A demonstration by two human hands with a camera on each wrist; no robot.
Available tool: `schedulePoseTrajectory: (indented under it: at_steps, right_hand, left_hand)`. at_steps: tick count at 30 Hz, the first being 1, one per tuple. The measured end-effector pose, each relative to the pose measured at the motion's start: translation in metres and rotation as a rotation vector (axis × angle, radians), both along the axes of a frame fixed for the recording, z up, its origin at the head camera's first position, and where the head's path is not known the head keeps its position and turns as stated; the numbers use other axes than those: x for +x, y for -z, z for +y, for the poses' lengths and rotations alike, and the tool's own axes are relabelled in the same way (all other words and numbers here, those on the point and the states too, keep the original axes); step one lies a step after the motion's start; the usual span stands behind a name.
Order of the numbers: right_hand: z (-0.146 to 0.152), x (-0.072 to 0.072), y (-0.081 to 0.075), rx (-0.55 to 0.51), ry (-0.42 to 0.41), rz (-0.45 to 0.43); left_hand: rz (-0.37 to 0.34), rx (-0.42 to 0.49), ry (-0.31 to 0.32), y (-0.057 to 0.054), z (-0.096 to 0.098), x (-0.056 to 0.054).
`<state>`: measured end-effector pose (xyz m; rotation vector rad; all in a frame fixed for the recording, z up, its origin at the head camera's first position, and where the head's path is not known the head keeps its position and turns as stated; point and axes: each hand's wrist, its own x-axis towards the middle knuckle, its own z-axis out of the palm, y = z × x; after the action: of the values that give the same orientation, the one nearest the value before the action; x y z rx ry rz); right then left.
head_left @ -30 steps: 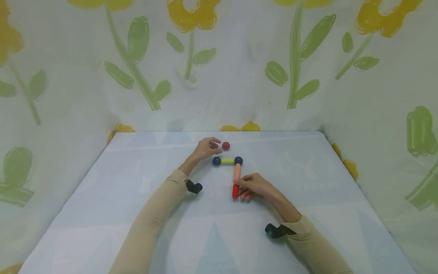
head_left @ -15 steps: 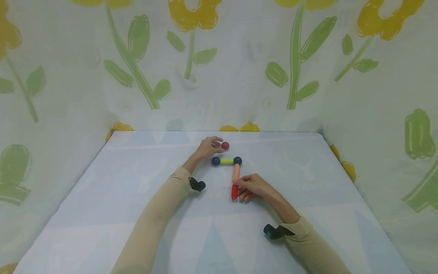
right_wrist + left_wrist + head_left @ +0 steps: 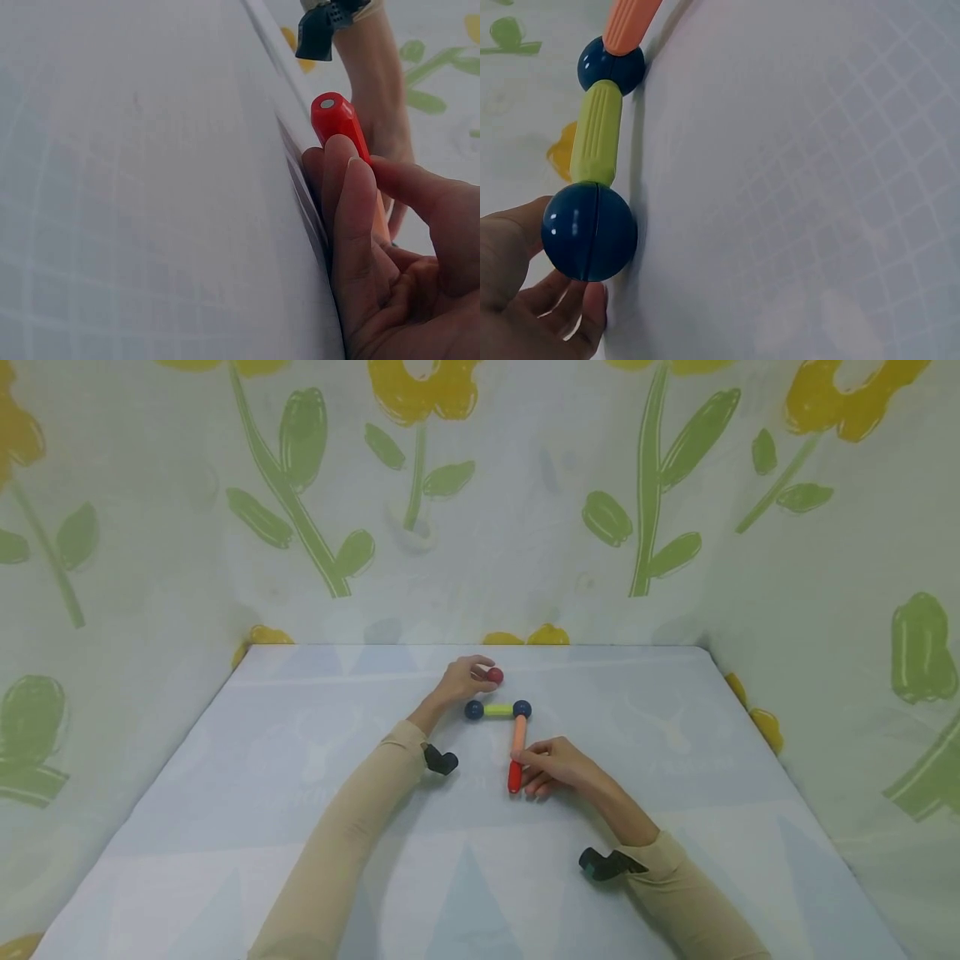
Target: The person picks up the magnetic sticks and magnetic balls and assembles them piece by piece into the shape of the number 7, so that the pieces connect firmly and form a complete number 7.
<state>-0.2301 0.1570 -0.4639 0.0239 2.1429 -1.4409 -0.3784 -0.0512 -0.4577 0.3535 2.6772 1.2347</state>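
Observation:
In the head view a chain lies on the table: a dark blue ball, a lime rod, a second dark blue ball, an orange rod and a red magnetic rod. My right hand pinches the red rod near its join with the orange one. A round metal disc shows in the red rod's free end. Behind the chain, my left hand has thumb and fingers around a small red ball. The near blue ball hides that red ball in the left wrist view.
The table has a pale cloth with blue triangles. Flower-printed curtains stand along its back and both sides. A dark wrist camera sits on the left wrist, another camera on the right.
My left hand has moved right to the red ball, and its thumb and fingers have come around it. The right hand and the chain look unchanged.

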Motion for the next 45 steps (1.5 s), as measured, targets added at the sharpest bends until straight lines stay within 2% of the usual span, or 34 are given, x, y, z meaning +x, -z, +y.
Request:
schedulePoseTrajectory:
  at_steps: [8,23,37,45]
  right_hand:
    - [0.002,-0.001,0.000,0.010,-0.004,0.023]
    - [0.000,0.002,-0.004,0.008,0.003,0.018]
    - [0.001,0.001,0.000,0.011,0.000,0.014]
    - [0.001,0.001,-0.001,-0.010,-0.005,0.018]
  left_hand:
    - [0.021,-0.048,-0.020,-0.002,0.007,-0.003]
    - [0.028,-0.078,-0.061,-0.006,0.011,0.005]
    - [0.029,-0.051,-0.082,0.001,0.008,0.004]
    - [0.034,-0.023,-0.058,-0.006,0.005,0.011]
